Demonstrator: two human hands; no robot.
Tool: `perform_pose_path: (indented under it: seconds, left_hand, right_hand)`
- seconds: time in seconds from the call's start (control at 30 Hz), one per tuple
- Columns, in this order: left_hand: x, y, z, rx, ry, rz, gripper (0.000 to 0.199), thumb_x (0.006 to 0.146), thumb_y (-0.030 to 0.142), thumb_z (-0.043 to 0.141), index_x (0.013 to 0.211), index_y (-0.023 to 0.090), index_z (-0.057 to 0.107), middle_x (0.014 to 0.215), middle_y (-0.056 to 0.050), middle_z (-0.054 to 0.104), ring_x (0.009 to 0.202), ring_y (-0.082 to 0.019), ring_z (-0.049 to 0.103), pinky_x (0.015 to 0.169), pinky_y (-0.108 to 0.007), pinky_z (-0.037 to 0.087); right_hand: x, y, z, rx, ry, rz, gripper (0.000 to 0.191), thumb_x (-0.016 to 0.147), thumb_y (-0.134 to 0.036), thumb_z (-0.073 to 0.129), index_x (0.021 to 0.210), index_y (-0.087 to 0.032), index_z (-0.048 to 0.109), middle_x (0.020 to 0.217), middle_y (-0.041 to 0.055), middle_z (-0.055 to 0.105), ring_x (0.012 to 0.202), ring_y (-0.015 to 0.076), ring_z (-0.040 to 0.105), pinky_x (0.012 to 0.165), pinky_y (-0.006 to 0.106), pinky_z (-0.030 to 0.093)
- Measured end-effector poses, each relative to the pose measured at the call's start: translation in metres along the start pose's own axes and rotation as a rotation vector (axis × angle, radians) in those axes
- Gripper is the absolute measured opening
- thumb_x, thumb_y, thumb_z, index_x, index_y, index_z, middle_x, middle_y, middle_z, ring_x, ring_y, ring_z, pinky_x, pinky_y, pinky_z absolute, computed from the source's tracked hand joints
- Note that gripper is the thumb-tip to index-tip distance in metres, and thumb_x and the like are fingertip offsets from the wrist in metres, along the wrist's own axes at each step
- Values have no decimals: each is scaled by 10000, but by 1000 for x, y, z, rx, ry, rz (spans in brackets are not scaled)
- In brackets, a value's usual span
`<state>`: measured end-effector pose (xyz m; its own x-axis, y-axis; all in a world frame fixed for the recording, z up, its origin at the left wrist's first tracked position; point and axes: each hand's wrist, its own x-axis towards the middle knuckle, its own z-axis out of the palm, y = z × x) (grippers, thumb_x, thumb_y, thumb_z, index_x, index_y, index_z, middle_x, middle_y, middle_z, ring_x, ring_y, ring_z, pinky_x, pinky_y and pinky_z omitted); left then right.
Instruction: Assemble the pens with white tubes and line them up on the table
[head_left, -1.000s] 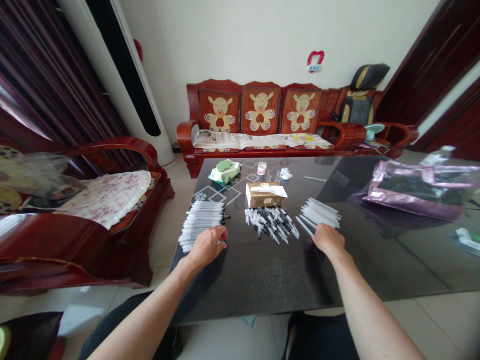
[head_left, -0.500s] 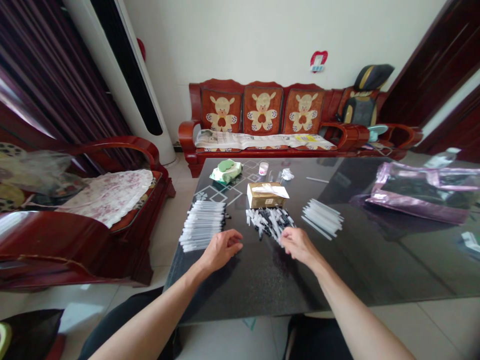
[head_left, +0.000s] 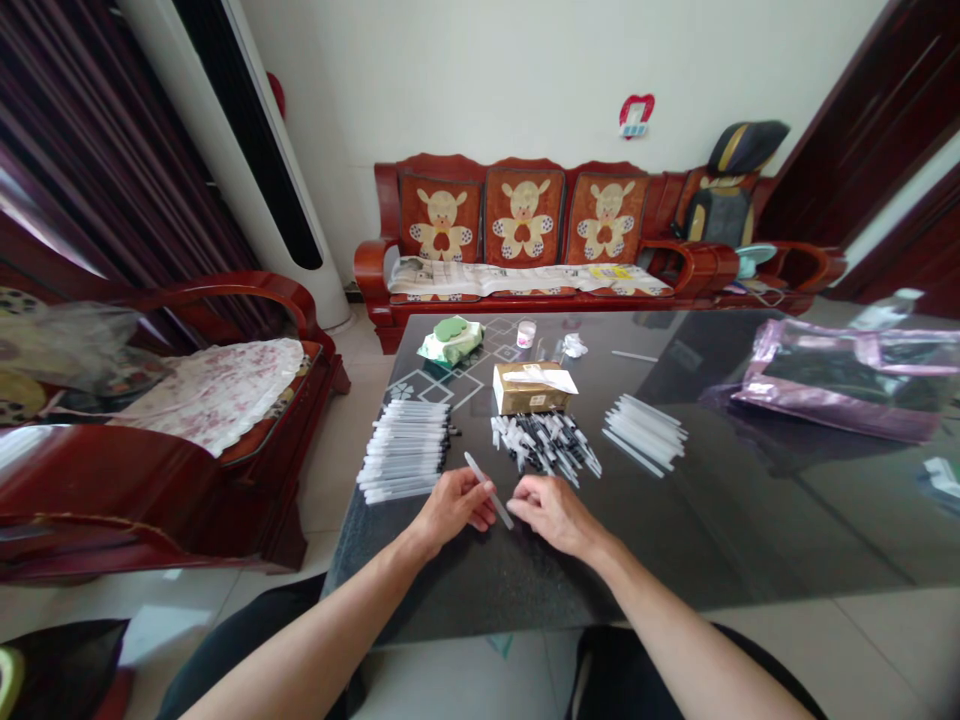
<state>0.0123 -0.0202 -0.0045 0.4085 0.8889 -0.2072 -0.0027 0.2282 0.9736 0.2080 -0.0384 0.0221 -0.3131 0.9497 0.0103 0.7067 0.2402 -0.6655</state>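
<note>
My left hand (head_left: pixel 457 505) is closed on a whitish pen barrel (head_left: pixel 490 492), which slants down to the right. Just right of the barrel's lower end, my right hand (head_left: pixel 551 512) has its fingers pinched together; whether something small is between them is too small to tell. Left of my hands lies a row of capped white pens (head_left: pixel 405 450) with dark tips pointing right. A loose heap of black and clear pen caps (head_left: pixel 544 443) is beyond my right hand. Further right is a stack of whitish tubes (head_left: pixel 645 435).
Behind the heap stands a gold tissue box (head_left: pixel 531 390). Green wipes pack (head_left: pixel 451 342), small cup (head_left: pixel 526 333), crumpled tissue (head_left: pixel 575 346) and a single stick (head_left: pixel 634 356) lie farther back on the dark table (head_left: pixel 480 600). A purple-edged clear bag (head_left: pixel 840 385) is at right.
My right hand has moved left from the heap, close to my left hand. A whitish barrel now shows in my left hand, which has shifted slightly right.
</note>
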Motion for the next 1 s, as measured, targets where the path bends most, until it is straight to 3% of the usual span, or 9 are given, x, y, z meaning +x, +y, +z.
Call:
perform_pose_path:
  seconds: [0.17, 0.3, 0.63, 1.0]
  left_hand:
    - [-1, 2, -3, -2, 13, 7, 389, 741, 490, 621, 834, 121, 545, 659, -48, 638, 543, -138, 631, 488, -235, 510]
    - [-2, 2, -1, 23, 12, 6, 385, 738, 482, 626, 817, 114, 545, 657, -53, 635, 534, -137, 629, 480, -230, 507]
    - [-1, 3, -3, 24, 26, 4, 376, 733, 467, 634, 819, 112, 548, 639, -50, 631, 528, -140, 626, 476, -235, 509]
    - [1, 4, -5, -18, 56, 20, 371, 749, 466, 620, 836, 112, 548, 652, -47, 630, 556, -142, 634, 504, -236, 510]
  right_hand:
    - [8, 41, -35, -334, 251, 258, 179, 800, -256, 498, 740, -193, 655, 698, 37, 671, 673, 161, 611, 572, 223, 350]
    - [12, 64, -44, -547, 275, 407, 204, 808, -258, 490, 755, -203, 679, 731, 62, 683, 728, 181, 630, 557, 235, 328]
    - [23, 70, -29, -618, 184, 431, 206, 814, -320, 523, 782, -193, 683, 812, 97, 693, 780, 207, 645, 598, 251, 375]
    - [26, 75, -27, -624, 204, 437, 225, 837, -273, 466, 773, -182, 662, 825, 102, 697, 794, 209, 653, 584, 254, 368]
